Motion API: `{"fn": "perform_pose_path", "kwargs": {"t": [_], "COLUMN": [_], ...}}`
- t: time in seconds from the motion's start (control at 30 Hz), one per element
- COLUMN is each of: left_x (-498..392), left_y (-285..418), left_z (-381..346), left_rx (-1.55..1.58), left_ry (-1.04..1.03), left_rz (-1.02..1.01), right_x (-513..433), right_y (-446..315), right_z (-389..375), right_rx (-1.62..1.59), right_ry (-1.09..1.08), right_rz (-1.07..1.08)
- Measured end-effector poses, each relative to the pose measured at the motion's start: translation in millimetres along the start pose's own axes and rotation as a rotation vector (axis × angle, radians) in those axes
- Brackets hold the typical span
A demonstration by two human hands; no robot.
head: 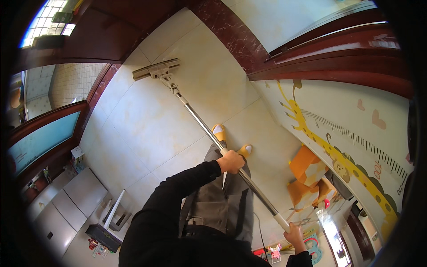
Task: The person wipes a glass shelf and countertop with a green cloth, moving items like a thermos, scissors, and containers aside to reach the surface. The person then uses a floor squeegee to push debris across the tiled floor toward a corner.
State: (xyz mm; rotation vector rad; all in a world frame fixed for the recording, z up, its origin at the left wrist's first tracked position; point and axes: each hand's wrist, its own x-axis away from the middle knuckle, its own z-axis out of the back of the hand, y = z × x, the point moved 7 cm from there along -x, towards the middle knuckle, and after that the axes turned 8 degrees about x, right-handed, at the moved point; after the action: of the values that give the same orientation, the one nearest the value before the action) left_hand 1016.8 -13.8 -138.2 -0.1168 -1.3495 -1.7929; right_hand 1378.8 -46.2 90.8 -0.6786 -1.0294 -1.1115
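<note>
A flat sponge mop with a long metal pole (203, 125) runs diagonally across the view. My left hand (231, 162) is wrapped around the middle of the pole, just past a pale collar. Lower right, my right hand (295, 237) grips the pale end of the handle. The mop head (156, 70) rests on the tiled floor (143, 113) ahead, hinged to the pole by a pale bracket. Its pad is partly hidden beneath the head. Below the pole are my feet in yellow slippers (218, 132).
A dark red marble threshold (230, 31) crosses the floor ahead, beside a wooden door frame (333, 63). Orange patterned boxes (307, 165) stand along the right wall, which bears a giraffe height chart (333, 147). Grey cabinets (76, 200) and a doorway to a tiled room (75, 81) are left.
</note>
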Motion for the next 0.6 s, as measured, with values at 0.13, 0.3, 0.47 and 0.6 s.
{"fn": "perform_pose_path", "kwargs": {"t": [0.13, 0.3, 0.47, 0.6], "left_x": [-14.3, -14.3, 21.1, 50.5], "left_y": [-29.4, -145.4, -238.2, -220.2], "left_z": [-9.3, 39.9, 103.7, 119.4], "left_rx": [-0.016, -0.242, -0.384, -0.401], "left_ry": [-0.005, 0.271, 0.346, 0.543], "left_rz": [0.042, 0.241, 0.567, 0.576], "right_x": [-17.2, -105.8, -185.2, -206.0], "right_y": [-6.9, -93.6, -203.1, -236.1], "right_z": [-23.4, -6.5, 30.6, 64.3], "right_rx": [0.078, 0.024, -0.088, -0.522], "right_ry": [0.054, 0.353, 0.385, 0.111], "right_rz": [-0.078, 0.116, 0.183, 0.342]}}
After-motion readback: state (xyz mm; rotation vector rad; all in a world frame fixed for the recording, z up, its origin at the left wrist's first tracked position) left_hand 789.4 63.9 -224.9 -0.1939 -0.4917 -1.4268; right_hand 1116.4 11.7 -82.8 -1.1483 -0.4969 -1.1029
